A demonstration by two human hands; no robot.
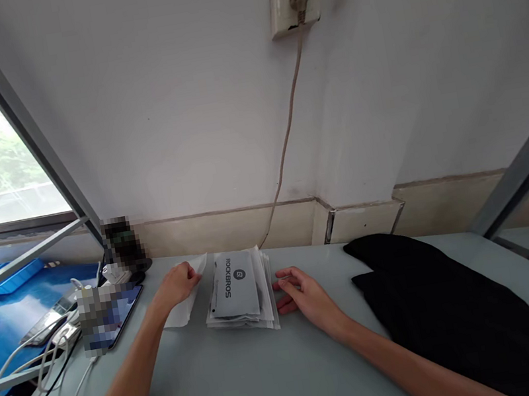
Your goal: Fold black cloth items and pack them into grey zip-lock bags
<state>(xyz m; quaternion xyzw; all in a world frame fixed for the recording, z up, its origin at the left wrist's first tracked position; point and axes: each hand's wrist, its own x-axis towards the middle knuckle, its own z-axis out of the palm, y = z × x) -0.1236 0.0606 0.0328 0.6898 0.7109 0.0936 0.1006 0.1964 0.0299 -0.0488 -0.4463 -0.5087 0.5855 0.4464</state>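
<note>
A stack of translucent packets (233, 286) lies on the grey table (253, 380), the top one showing a grey card printed "ROCKBROS". Left of the stack, my left hand (182, 283) has its fingers pinched on a whitish translucent sheet (182, 311), which lies partly under the hand. My right hand (303, 295) is just beside the stack's right edge, palm turned inward, fingers loosely curved and apart, holding nothing. Black fabric (442, 304) is spread over the table to the right of my right hand.
At the left are a phone (120, 314), white cables (43, 357) and a power strip (65, 333). A dark object (124, 243) stands near the wall. Metal frame posts rise at both sides. A cord (289, 117) hangs from the wall socket (282, 8) behind the table.
</note>
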